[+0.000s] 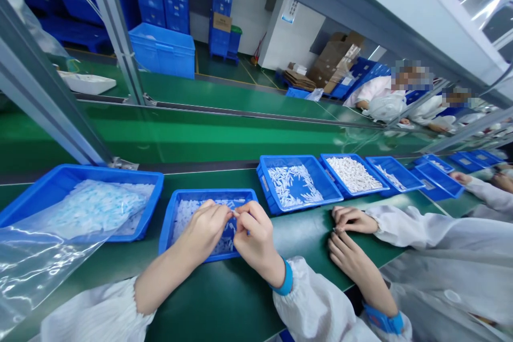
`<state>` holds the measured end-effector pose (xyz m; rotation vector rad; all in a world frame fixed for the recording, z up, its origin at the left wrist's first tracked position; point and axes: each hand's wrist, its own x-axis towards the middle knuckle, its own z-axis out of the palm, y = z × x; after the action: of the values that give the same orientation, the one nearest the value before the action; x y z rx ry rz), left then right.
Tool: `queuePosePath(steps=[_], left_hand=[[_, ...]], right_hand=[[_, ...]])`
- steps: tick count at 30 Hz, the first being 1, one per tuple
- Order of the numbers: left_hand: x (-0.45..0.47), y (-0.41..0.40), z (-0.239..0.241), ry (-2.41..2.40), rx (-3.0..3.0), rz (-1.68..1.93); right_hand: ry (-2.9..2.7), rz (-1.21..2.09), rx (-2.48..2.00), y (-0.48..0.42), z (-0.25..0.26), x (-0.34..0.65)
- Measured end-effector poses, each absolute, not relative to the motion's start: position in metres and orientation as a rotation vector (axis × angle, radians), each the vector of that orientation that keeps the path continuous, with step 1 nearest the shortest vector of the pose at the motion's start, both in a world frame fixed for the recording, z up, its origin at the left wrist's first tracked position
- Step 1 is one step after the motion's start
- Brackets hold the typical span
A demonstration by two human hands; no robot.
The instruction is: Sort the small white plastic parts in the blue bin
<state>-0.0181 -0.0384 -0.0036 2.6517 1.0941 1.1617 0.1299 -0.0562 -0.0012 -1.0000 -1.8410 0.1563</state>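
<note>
My left hand [204,230] and my right hand [254,235] meet over a small blue tray [168,224] of small white plastic parts. Both hands are closed in a pinch, fingertips touching around a tiny white piece [236,214] held between them. My right wrist wears a blue band [286,280]. Both arms are in white sleeves, resting on the green bench top.
A larger blue tray [80,173] with a clear plastic bag of white parts sits at left. More blue trays [298,181] of white parts run to the right. A neighbour's two hands [350,235] rest on the bench at right. Beyond lie green conveyor belts, metal frame posts and other workers.
</note>
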Motion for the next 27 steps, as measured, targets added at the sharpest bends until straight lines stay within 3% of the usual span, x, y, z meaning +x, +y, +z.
queuePosePath(steps=[20,27], left_hand=[[-0.0185,-0.037,-0.0038,0.968,2.983,1.18],[-0.0204,-0.0359,-0.0045,0.974,2.854,1.164]], right_hand=[[-1.749,0.498,-1.029,-0.0517,0.0024,0.1327],[-1.628,0.549,-1.032,-0.0508,0.0013,0.1304]])
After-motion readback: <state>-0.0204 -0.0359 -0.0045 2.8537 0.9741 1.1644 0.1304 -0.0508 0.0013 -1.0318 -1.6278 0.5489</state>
